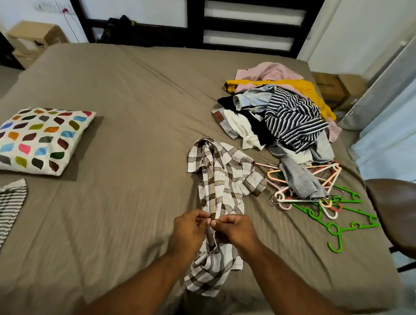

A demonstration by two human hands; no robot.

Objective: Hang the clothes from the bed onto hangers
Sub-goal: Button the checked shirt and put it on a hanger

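Field notes. Both hands meet over the brown-and-white plaid shirt, which lies stretched along the taupe bed, collar at twelve o'clock and hem draping off the near edge at six. The left hand and right hand each pinch the shirt's front edge between thumb and fingertips, knuckles nearly touching. We judge they are working a button, though we cannot tell whether fastening or undoing. Laying the shirt flat keeps the placket straight for that fine grip.

The fabric looks thin, woven and creased, with one short cuffed sleeve flopped towards three o'clock.

At two o'clock from the hands sits the clothes pile — soft, crumpled, a navy-striped top uppermost. Its grey garment spills over the pink hangers. The green hangers, rigid moulded plastic with hooked tops, lie at three o'clock, within easy reach.

A leaf-print pillow rests at nine o'clock.
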